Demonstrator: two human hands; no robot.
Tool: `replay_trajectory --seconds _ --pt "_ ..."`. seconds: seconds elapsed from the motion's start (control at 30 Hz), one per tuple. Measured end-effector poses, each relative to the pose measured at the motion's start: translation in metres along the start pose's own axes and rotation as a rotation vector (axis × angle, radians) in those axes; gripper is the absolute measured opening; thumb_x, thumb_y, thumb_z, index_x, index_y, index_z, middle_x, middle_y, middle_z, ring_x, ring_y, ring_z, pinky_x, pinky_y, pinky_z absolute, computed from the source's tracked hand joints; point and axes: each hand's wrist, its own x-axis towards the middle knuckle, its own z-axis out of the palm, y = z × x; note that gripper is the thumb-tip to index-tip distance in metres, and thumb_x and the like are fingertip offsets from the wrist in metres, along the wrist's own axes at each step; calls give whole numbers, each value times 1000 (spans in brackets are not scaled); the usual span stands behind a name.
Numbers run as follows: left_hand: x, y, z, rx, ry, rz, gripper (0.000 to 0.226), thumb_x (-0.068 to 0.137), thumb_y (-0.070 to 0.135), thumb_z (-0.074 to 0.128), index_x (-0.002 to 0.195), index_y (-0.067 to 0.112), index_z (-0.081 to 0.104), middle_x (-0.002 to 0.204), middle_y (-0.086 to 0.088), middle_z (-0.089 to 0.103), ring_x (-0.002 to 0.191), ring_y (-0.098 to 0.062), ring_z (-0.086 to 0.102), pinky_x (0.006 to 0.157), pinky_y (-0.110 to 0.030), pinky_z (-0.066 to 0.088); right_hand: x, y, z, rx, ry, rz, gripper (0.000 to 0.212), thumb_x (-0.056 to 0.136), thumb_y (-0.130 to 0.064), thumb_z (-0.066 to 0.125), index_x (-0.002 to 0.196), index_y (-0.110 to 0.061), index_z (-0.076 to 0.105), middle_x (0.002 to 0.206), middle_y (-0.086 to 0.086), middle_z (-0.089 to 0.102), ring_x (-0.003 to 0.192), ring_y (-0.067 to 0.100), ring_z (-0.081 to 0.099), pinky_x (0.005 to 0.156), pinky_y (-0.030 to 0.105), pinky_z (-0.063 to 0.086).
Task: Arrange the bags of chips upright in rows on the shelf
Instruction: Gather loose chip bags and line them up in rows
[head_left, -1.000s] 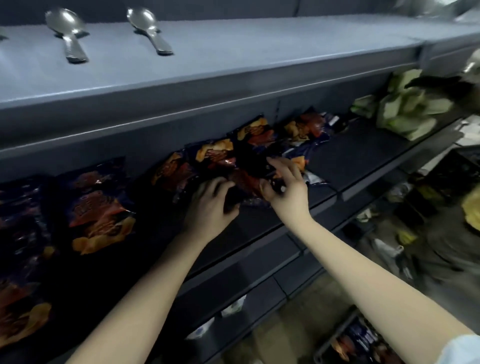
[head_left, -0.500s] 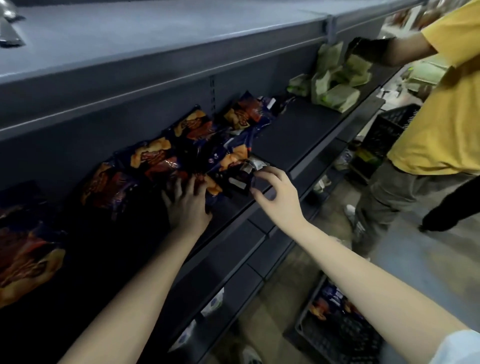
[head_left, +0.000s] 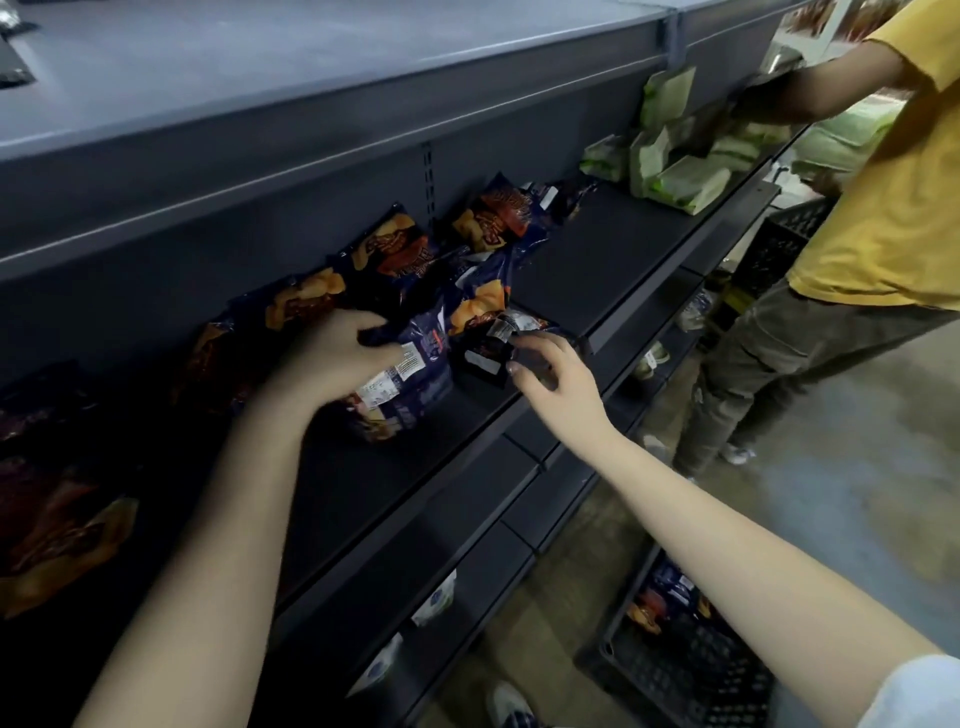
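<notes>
The left hand (head_left: 332, 358) has its fingers curled over the top of a dark blue bag of chips (head_left: 421, 384) and grips it, with the bag tilted back-side out near the front edge of the shelf (head_left: 613, 260). That back panel shows a white label and a barcode, but the print is too blurred to read. The right hand (head_left: 556, 379) reaches in from the right with its fingers loosely bent, thumb and forefinger at the edge of a small dark bag (head_left: 485, 353) that lies just beside the blue one at the shelf's front edge; I cannot tell whether they pinch it or only touch it. This bag carries small white labels, also unreadable. Behind both hands, more chip bags (head_left: 395, 249) lean against the back wall of the shelf in a loose, uneven row, dark blue with orange chips and a red-orange logo whose letters cannot be made out. Further chip bags (head_left: 57, 519) stand at the shelf's left end, in shadow. Toward the right end, well apart from the chips, lies a heap of pale green packets (head_left: 680, 176), where a person in a yellow shirt (head_left: 893, 182) reaches in. On the floor below, a black crate (head_left: 691, 670) holds more blue bags.
</notes>
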Motion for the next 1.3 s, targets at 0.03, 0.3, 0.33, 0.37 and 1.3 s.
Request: replay_trajectory --seconds 0.03,0.3,0.33,0.37,1.3 --pt "1 3 -8 -78 -68 15 14 85 17 61 89 30 61 84 14 59 74 -2 56 67 -14 45 2 -1 1 100 -93 57 41 87 -33 60 126 -21 53 131 -1 51 120 11 50 105 31 39" --pt "8 -23 -6 -509 -341 -136 11 77 20 68 88 24 67 72 6 73 66 -8 68 54 -20 53 4 -3 7 839 -528 398 92 60 -41 85 136 -19 39 123 7 62 107 23 63 88 39 54" --pt "7 -26 -3 -514 -346 -155 11 78 19 68 88 22 67 72 5 73 66 -8 68 53 -20 53 1 -2 6 856 -547 409 82 68 -30 82 136 -15 39 118 7 65 102 23 66 82 37 57" --pt "7 -30 0 -522 -348 -179 10 81 18 66 90 22 67 74 4 73 68 -9 68 54 -21 54 -1 -1 7 835 -543 424 71 76 -19 75 137 -10 40 115 7 66 97 22 68 78 35 58" --pt "-122 -118 0 233 812 -71 75 75 17 72 139 15 33 134 -8 47 120 -17 46 93 -28 45 -17 -127 155 793 -629 69 42 98 -33 37 125 -6 52 102 13 67 87 24 67 68 33 58"
